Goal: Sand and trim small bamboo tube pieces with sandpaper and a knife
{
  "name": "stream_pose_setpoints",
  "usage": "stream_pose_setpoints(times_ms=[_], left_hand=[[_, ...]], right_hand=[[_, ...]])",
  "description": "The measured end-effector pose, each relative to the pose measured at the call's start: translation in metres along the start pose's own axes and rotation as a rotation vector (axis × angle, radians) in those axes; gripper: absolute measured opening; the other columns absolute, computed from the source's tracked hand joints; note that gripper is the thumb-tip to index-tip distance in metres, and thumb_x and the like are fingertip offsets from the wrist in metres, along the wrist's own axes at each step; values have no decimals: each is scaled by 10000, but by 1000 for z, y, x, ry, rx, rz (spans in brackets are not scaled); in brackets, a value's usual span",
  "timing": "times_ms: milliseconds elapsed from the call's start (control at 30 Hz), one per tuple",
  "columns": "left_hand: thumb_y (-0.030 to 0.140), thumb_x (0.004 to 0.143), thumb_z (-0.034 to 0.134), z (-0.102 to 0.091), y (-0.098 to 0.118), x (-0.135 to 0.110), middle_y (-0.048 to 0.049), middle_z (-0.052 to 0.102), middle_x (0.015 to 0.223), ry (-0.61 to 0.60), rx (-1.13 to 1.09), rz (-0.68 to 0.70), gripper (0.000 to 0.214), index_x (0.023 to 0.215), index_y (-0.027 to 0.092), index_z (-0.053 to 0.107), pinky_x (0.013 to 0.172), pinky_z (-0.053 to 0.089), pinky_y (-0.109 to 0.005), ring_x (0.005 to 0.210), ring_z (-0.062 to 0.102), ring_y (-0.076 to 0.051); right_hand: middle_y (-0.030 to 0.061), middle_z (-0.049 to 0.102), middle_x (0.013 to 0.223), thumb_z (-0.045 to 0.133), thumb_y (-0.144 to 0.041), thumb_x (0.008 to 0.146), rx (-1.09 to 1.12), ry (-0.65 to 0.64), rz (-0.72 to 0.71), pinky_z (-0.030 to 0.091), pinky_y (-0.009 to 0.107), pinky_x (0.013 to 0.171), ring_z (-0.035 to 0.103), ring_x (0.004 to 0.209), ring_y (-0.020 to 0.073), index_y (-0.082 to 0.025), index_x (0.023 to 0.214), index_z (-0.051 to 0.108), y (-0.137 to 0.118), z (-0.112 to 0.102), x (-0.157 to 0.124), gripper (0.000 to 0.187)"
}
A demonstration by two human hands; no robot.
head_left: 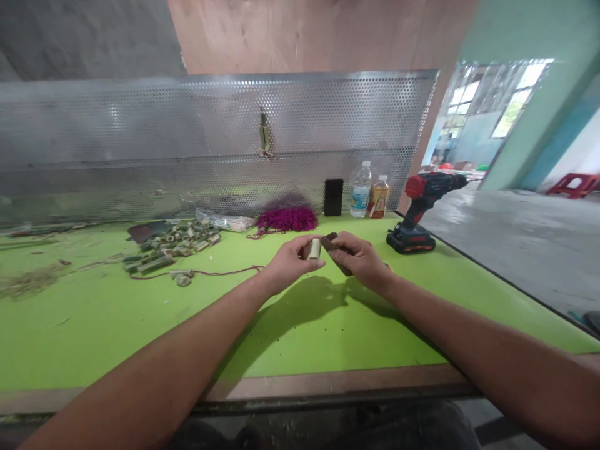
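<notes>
— Lime-green workbench [140,337], and above it?
— The left hand [291,264] curled closed around a short cream bamboo tube [315,249]; the right hand [356,261] pinching a flat dark-brown strip [336,255].
— Where's the tube?
— Between both hands, just beside the strip, held over the bench.

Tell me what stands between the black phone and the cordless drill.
In the head view, a clear plastic water bottle and a smaller bottle of amber liquid stand between the black phone and the cordless drill.
</notes>
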State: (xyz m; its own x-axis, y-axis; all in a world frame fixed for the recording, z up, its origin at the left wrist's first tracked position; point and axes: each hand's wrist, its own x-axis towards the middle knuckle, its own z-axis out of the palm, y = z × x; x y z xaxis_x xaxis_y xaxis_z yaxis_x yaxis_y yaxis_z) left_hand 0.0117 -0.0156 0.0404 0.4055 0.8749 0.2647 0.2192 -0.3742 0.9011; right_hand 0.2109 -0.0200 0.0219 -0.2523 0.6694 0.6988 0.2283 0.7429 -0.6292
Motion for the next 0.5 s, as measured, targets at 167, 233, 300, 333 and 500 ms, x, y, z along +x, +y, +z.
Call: stream_pose_setpoints(times_ms=[167,233,300,333,500], left_hand=[[258,720,726,2,0,1,-45,664,949,-58,13,24,547,1245,162,603,801,475,-328,849,594,-172],[253,726,717,3,-3,2,-43,661,950,-45,7,47,524,1225,161,591,787,473,-312,847,597,-165],[249,715,723,3,-7,3,-30,650,922,-40,13,62,489,1177,165,588,754,466,-293,821,591,-155],[252,706,730,3,-9,4,-18,638,886,-50,24,59,456,1132,165,594,727,460,-284,791,582,-148],[307,676,754,3,-13,4,42,519,691,-120,109,-1,292,851,168,567,596,393,-252,628,492,-113]], right_hand=[[8,537,799,607,-285,913,-33,-66,-44,419,267,662,510,746,131,-202,891,681,1,3,-2,113],[10,550,799,606,-272,914,-54,-74,-75,424,268,678,519,758,133,-202,879,676,0,3,-2,105],[10,564,798,607,-253,912,-70,-99,-107,429,267,678,530,750,131,-201,870,677,0,3,-1,97],[11,570,795,609,-240,909,-84,-112,-128,431,267,678,536,748,131,-201,873,682,1,2,-1,90],[25,594,785,614,-194,900,-181,-90,-240,447,280,692,560,770,149,-206,894,709,3,2,3,95]])
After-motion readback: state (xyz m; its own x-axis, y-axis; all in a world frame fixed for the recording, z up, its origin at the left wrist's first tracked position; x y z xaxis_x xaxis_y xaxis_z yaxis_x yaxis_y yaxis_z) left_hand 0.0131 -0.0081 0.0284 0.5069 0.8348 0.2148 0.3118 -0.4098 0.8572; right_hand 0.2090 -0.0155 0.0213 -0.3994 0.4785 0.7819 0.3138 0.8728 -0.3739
